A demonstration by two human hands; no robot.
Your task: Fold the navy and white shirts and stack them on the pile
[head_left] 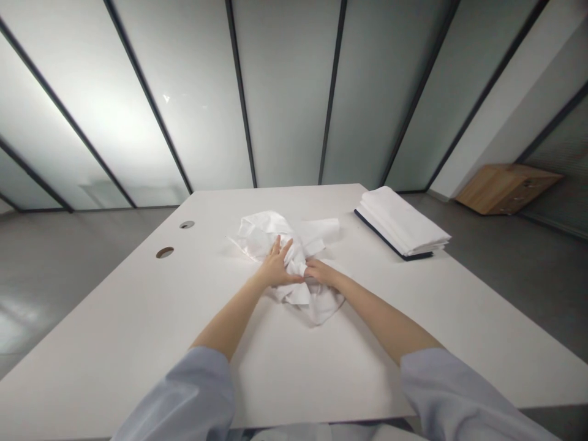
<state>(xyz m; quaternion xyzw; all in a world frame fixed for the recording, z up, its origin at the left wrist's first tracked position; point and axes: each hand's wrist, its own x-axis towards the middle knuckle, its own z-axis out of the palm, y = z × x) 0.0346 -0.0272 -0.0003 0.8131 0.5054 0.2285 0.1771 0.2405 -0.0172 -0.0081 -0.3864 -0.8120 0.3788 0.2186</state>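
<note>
A crumpled white cloth (271, 228), possibly a garment, lies in loose folds at the middle of the table. My left hand (276, 266) rests on its near left part, fingers spread over the fabric and thumb pointing right. From the right, my right hand (320, 273) reaches into the folds. Its fingers are bent and pressed together around some of the fabric, with the tips partly hidden. One flap of the cloth stretches out behind my right hand, and a thinner-looking part hangs loosely on the near side, beneath both wrists.
A neat stack of folded white cloth (399, 220) sits on a dark flat piece (416, 256) at the table's right edge. Two round holes, one a cable opening (165, 252), are in the white table (184, 318) at left. A wooden cabinet (505, 188) stands beyond, near frosted glass panels.
</note>
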